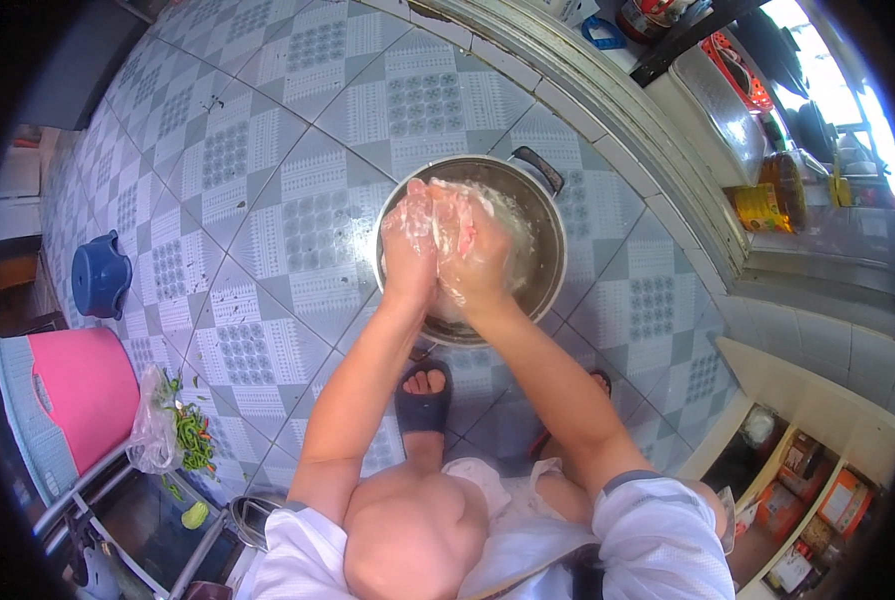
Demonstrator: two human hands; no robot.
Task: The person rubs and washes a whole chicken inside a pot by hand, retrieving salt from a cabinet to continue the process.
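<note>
A round metal pot (548,277) with dark handles stands on the tiled floor before me. Inside it lies a wet, whitish paste-like mass (515,214), some of it stuck along the far wall. My left hand (410,244) and my right hand (477,251) press together over the pot, palms facing, fingers pointing away from me. White paste coats the fingers of both. Pinkish patches show among the right fingers; I cannot tell whether they are skin or food. Whatever lies between the palms is hidden.
Green and red chillies (192,439) lie by a clear plastic bag (154,431) at left, near a pink basket (87,397) and a blue plastic basin (102,274). An open drawer (785,487) with jars stands at right. An oil bottle (770,199) stands beyond the raised sill.
</note>
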